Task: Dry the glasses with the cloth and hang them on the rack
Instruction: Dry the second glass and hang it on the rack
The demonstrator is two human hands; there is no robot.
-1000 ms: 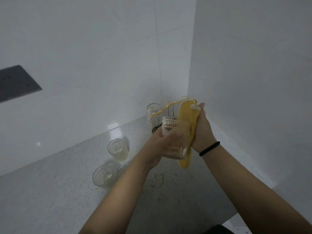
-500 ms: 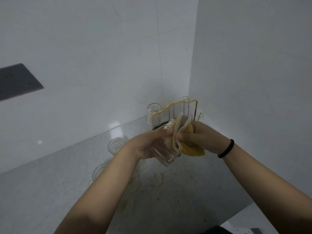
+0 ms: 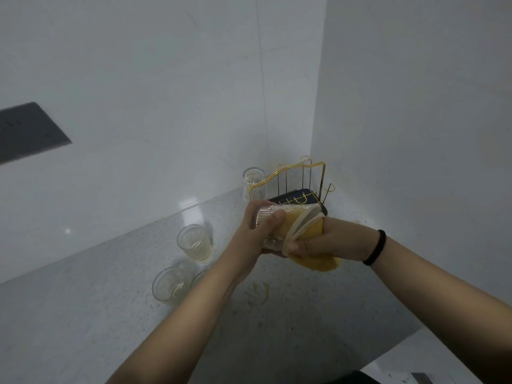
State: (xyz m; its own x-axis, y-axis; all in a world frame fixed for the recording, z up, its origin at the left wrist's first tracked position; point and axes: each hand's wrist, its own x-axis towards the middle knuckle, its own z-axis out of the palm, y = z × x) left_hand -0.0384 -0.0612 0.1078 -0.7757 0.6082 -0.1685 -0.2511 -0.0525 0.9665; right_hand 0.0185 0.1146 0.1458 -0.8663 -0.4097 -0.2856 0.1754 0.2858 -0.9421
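The left hand (image 3: 256, 231) holds a ribbed glass (image 3: 270, 227) above the table (image 3: 83, 314), its fingers (image 3: 274, 217) curled round the glass body and clamped on it. The right hand (image 3: 327, 239) grips the yellow cloth (image 3: 313, 245) w/ fingers closed on it; part of the cloth is pushed into the glass mouth. Just behind both hands stands the gold wire rack (image 3: 293, 181) on its dark tray, w/ one glass (image 3: 253, 180) at its left end. Left of the left-hand fingers, three more glasses stand on the table, e.g. one (image 3: 194, 242) upright.
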